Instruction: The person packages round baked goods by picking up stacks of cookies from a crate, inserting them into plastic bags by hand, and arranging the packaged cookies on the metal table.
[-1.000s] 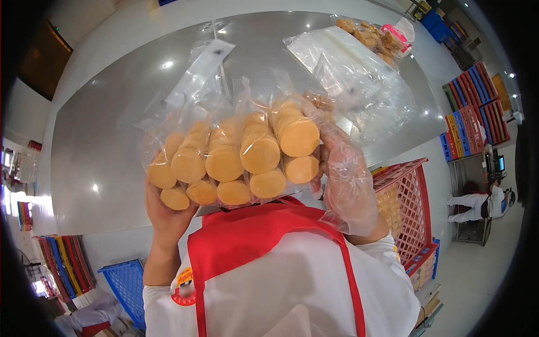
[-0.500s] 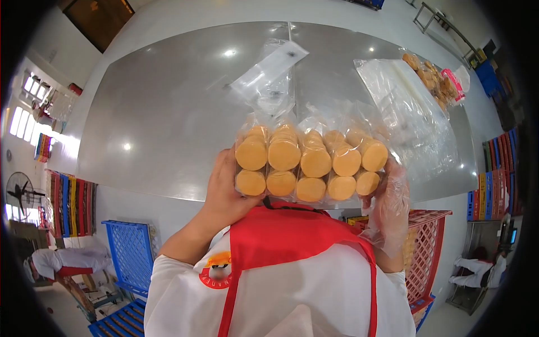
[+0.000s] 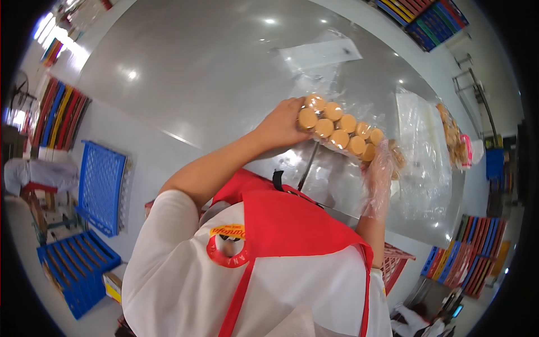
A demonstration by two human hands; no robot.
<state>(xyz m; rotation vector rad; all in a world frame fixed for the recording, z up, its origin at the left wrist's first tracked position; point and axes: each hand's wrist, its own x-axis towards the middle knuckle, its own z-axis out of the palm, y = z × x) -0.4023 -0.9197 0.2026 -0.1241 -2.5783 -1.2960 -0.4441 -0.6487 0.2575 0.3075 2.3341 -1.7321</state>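
Clear plastic packs of round golden biscuits (image 3: 339, 139) are held between my hands, above the near part of the steel table (image 3: 191, 62). The biscuits' flat round ends show in two rows, and the packs slant down to the right. My bare left hand (image 3: 283, 123) grips the left end, with its fingers partly behind the packs. At the right end, my right hand (image 3: 379, 171) wears a clear plastic glove and is closed on the packs. Its fingertips are partly hidden by the glove and the plastic.
Clear plastic bags with a white strip (image 3: 323, 53) lie beyond the packs. Right of them is a pile of clear bags (image 3: 424, 151), beside a bag of brown baked pieces (image 3: 447, 132). A blue crate (image 3: 102, 185) stands at left, a red crate (image 3: 396, 259) at lower right.
My view has turned and the table appears rotated. The packs have moved away from my body, out over the table, and now tilt down to the right. Both hands keep their hold.
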